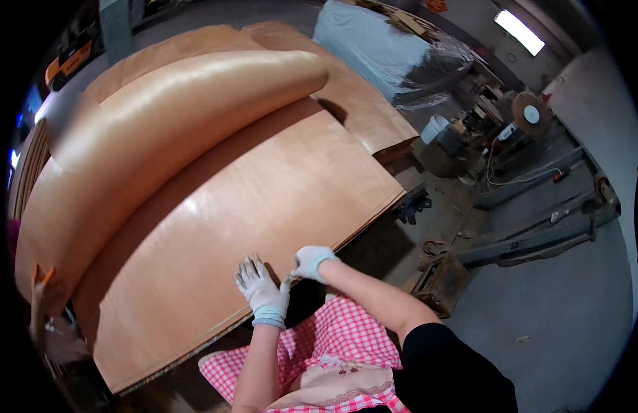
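A broad, light-brown wood veneer sheet (pixel 264 186) lies on top of a stack in front of me. My left hand (pixel 262 289), in a pale work glove with dirty fingertips, rests flat on it near the close edge, fingers stretched out. Just to its right, my right hand (pixel 314 263), gloved too, is closed at that same edge. Its fingers appear curled around the sheet's rim and are partly hidden. Beyond the flat surface, another large veneer sheet (pixel 188 117) is bent up into a long curve. At the far left, a co-worker's hand (pixel 43 296) is beside this curved sheet.
More sheets (pixel 374 124) lie behind, near a plastic-wrapped stack (pixel 374 48). To the right are a white bucket (pixel 434 129), a machine with a round disc (pixel 529 113), a metal beam (pixel 518 244) on the floor and a worn box (pixel 439 282). A post (pixel 116 31) stands far left.
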Motion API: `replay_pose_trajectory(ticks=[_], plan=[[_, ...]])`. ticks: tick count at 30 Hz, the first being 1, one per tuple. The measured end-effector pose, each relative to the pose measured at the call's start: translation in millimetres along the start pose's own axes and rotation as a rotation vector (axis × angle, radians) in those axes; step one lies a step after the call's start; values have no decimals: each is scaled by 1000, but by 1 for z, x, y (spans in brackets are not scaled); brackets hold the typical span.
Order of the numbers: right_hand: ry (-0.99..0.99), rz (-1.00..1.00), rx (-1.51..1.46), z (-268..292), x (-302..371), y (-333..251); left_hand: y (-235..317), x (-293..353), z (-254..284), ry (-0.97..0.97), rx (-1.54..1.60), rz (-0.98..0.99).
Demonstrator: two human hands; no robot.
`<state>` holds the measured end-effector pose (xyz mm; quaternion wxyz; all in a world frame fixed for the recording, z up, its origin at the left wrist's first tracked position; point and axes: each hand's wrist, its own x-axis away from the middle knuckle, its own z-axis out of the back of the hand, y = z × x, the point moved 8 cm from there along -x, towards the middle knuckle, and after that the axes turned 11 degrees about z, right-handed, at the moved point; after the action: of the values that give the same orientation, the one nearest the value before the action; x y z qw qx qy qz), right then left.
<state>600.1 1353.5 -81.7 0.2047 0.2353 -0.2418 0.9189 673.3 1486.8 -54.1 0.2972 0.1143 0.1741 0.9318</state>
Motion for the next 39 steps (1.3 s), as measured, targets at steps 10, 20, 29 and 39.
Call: replay_pose_trajectory(ticks=[10, 20, 29, 39], plan=[[52, -24, -139, 77, 66, 191, -15, -9, -9, -79, -65, 258], [197, -415, 7, 124, 89, 382, -17, -8, -8, -131, -107, 314], [983, -625, -420, 86, 137, 377, -36, 0, -15, -59, -102, 289], [633, 417, -846, 49, 146, 13, 74, 82, 76, 146, 627, -341]])
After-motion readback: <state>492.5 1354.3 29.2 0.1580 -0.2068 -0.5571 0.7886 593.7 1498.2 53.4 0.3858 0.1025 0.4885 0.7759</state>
